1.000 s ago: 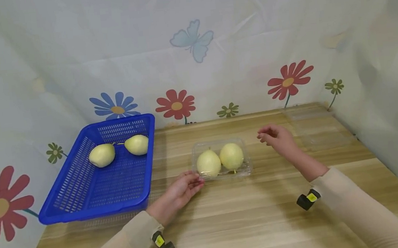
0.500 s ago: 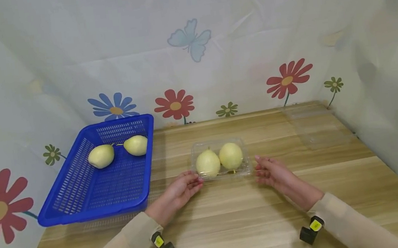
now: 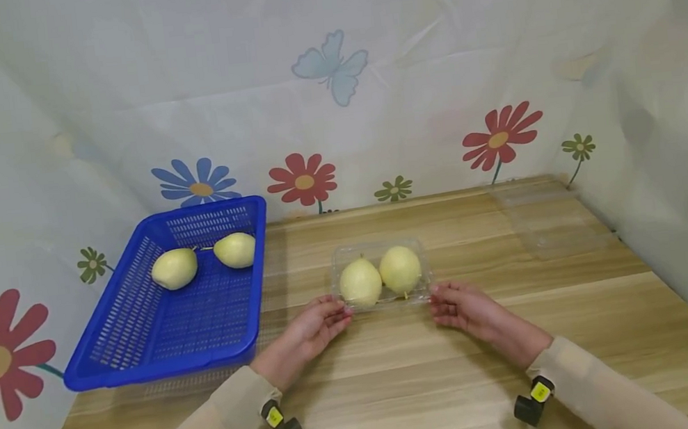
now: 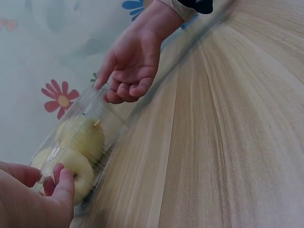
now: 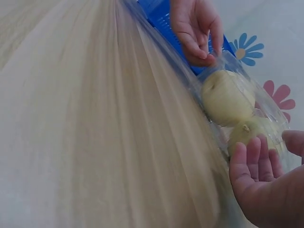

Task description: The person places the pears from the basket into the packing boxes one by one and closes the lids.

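Observation:
Two pale yellow pears, a left pear (image 3: pixel 360 283) and a right pear (image 3: pixel 400 270), lie side by side inside a clear plastic clamshell box (image 3: pixel 379 246). My left hand (image 3: pixel 307 330) pinches the front left corner of the box between thumb and fingertips. At the front right corner, my right hand (image 3: pixel 470 313) touches the box with its fingertips. The right wrist view has the right hand (image 5: pixel 270 185) with thumb and fingers apart beside the box edge. In the left wrist view, the left hand (image 4: pixel 38 197) is at the box's near end.
A blue plastic basket (image 3: pixel 250 280) stands at the left, holding two more pears. Another transparent plastic container (image 3: pixel 555 220) lies at the back right, faint against the wooden table (image 3: pixel 388 391). A flower-printed curtain (image 3: pixel 409 117) encloses the back and sides.
My right hand has come down and leftward from beside the box to its front right corner. The left hand has stayed at the left corner, and the pears have not shifted.

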